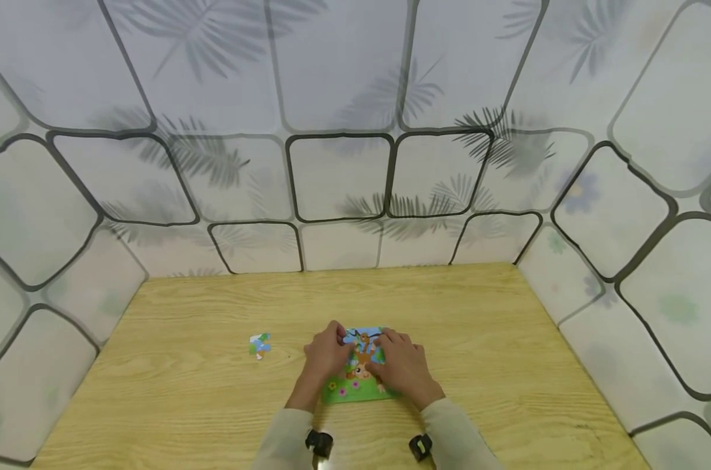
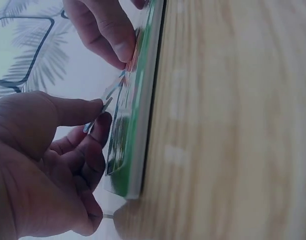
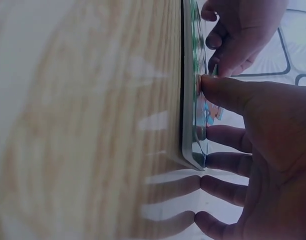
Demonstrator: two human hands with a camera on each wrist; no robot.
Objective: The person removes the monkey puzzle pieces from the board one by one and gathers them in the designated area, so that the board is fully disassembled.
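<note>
A jigsaw puzzle board with a green border lies flat on the table, its picture showing a brown cartoon animal, flowers and blue sky. My left hand is over the board's left side; in the left wrist view it pinches a thin puzzle piece between thumb and fingers, just above the surface. On the right side of the board rests my right hand, its thumb pressing the picture and its fingers spread towards the edge and table. Both hands hide parts of the picture.
Several loose puzzle pieces lie together on the wooden table, left of the board. Patterned white walls enclose the table at the back and both sides.
</note>
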